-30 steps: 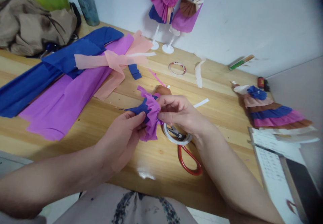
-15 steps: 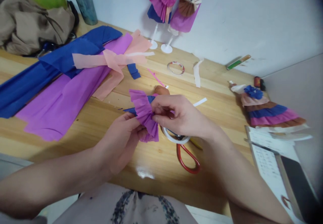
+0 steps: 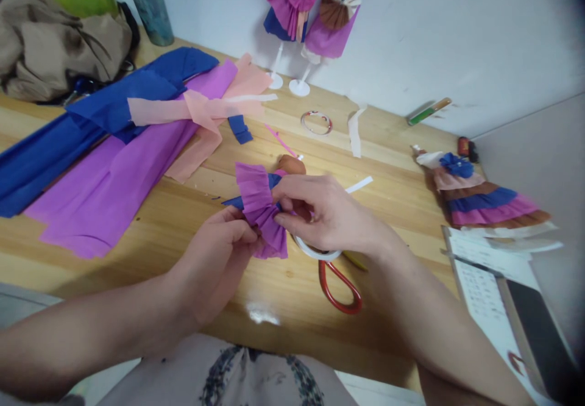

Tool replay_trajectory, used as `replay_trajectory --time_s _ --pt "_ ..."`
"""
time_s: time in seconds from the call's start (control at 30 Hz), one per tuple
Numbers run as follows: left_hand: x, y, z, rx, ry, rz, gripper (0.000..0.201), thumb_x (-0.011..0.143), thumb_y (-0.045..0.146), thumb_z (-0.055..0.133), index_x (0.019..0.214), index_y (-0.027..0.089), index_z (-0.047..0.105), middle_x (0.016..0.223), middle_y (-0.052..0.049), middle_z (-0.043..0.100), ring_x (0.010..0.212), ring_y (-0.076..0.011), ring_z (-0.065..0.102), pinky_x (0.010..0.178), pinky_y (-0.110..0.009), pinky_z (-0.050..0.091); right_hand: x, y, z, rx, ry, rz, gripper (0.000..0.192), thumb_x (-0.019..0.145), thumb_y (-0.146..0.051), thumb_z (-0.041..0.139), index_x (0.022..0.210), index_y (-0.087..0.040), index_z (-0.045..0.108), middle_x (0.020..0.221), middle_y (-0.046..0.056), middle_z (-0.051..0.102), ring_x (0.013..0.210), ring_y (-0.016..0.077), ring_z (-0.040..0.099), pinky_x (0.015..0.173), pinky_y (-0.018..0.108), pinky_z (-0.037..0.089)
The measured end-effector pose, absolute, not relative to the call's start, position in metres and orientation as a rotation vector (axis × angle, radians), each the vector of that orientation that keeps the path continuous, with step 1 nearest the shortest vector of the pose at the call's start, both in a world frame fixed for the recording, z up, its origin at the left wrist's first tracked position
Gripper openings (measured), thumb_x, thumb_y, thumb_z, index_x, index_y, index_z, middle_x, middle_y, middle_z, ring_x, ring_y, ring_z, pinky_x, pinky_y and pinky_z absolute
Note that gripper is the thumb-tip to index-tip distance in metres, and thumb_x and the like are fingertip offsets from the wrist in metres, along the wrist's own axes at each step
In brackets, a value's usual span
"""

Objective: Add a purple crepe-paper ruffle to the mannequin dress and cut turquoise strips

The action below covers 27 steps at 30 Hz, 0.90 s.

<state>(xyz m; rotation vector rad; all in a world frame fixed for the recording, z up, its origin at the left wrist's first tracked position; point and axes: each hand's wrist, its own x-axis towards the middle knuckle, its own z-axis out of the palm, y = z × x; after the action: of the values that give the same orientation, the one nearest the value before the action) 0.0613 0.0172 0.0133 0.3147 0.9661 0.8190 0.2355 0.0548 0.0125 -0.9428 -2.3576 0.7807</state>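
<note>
A gathered purple crepe paper ruffle [image 3: 260, 202] is held between my two hands, with folds of blue paper [image 3: 234, 202] showing behind it. My left hand [image 3: 223, 241] pinches its lower left edge between thumb and fingers. On the other side, my right hand [image 3: 315, 208] grips the pleated edge with thumb and forefinger. Just beyond the right fingers a brown rounded piece [image 3: 291, 164] sticks out; whether it joins the ruffle is hidden. Under the right hand lie a white tape roll [image 3: 315, 252] and red-handled scissors [image 3: 340, 290], both partly covered.
Blue crepe paper [image 3: 137, 89], purple sheets [image 3: 105, 192] and peach strips [image 3: 201, 110] spread over the left. Two paper-dressed figures on white stands [image 3: 299, 88] lean by the wall. At right are a layered paper dress [image 3: 493, 202], a notebook [image 3: 475, 284] and a phone [image 3: 539, 327].
The fingers have shifted slightly along the ruffle, and its pleats now fan out a little more. The whole view has drifted a few pixels; the table items stay put.
</note>
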Motion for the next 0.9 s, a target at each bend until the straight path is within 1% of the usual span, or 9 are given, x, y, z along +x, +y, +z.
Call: replay_trajectory --time_s 0.1,0.23,0.4,0.5,0.6,0.7,0.77,0.9 --pt "0.06 0.017 0.013 0.337 0.97 0.799 0.02 0.056 -0.004 0.048 0.062 0.015 0.051 0.066 -0.001 0.049 0.064 -0.0119 0.046 0.059 -0.023 0.04 0.237 0.055 0.013 -0.92 -2.284 0.889 0.016 0.074 -0.005 0.057 0.075 -0.019 0.05 0.063 -0.006 0.042 0.057 0.009 0.04 0.056 0.023 0.03" --pt "0.06 0.017 0.013 0.351 0.943 0.809 0.016 0.057 -0.001 0.049 0.061 0.014 0.051 0.067 -0.001 0.049 0.063 -0.0117 0.043 0.058 -0.023 0.04 0.24 0.054 0.012 -0.913 -2.049 1.201 0.015 0.079 -0.012 0.059 0.071 -0.019 0.049 0.061 -0.006 0.04 0.054 0.0087 0.037 0.051 0.023 0.029" --pt "0.059 0.017 0.016 0.38 0.868 0.801 0.011 0.059 0.003 0.05 0.06 0.014 0.055 0.066 -0.002 0.049 0.062 -0.0117 0.043 0.057 -0.024 0.041 0.242 0.054 0.005 -0.909 -1.77 1.518 0.011 0.08 -0.021 0.065 0.075 -0.017 0.055 0.063 -0.004 0.047 0.055 0.0091 0.041 0.05 0.023 0.032" --pt "0.06 0.017 0.017 0.368 0.901 0.798 0.014 0.057 0.002 0.051 0.06 0.014 0.056 0.066 -0.001 0.051 0.062 -0.0111 0.044 0.058 -0.022 0.041 0.239 0.056 0.004 -0.904 -1.758 1.585 0.01 0.078 -0.019 0.066 0.074 -0.017 0.057 0.063 -0.004 0.048 0.054 0.0082 0.041 0.05 0.022 0.033" --pt "0.061 0.017 0.016 0.348 0.918 0.808 0.016 0.055 0.0 0.051 0.061 0.014 0.057 0.065 0.0 0.051 0.062 -0.0107 0.045 0.058 -0.021 0.041 0.236 0.058 0.006 -0.862 -1.748 1.62 0.007 0.078 -0.016 0.066 0.075 -0.016 0.059 0.066 -0.003 0.053 0.056 0.0084 0.045 0.052 0.022 0.037" --pt "0.06 0.018 0.015 0.341 0.917 0.83 0.016 0.056 -0.001 0.05 0.059 0.014 0.056 0.063 0.0 0.051 0.06 -0.0105 0.045 0.056 -0.021 0.04 0.237 0.058 0.007 -0.847 -1.695 1.645 0.008 0.079 -0.019 0.068 0.076 -0.016 0.061 0.067 -0.002 0.056 0.057 0.0095 0.049 0.053 0.022 0.039" --pt "0.06 0.02 0.016 0.326 0.908 0.835 0.016 0.061 0.001 0.049 0.064 0.013 0.059 0.066 -0.002 0.054 0.061 -0.0119 0.048 0.057 -0.023 0.042 0.241 0.058 0.005 -0.862 -1.651 1.653 0.013 0.079 -0.024 0.072 0.076 -0.016 0.062 0.068 0.0 0.058 0.059 0.0107 0.051 0.055 0.023 0.041" --pt "0.06 0.021 0.016 0.259 0.897 0.817 0.017 0.083 0.012 0.048 0.08 0.01 0.065 0.077 -0.009 0.065 0.067 -0.0163 0.057 0.06 -0.026 0.047 0.25 0.056 -0.005 -0.839 -1.544 1.678 0.021 0.077 -0.033 0.077 0.074 -0.015 0.066 0.067 0.0 0.059 0.06 0.0115 0.053 0.056 0.024 0.041"
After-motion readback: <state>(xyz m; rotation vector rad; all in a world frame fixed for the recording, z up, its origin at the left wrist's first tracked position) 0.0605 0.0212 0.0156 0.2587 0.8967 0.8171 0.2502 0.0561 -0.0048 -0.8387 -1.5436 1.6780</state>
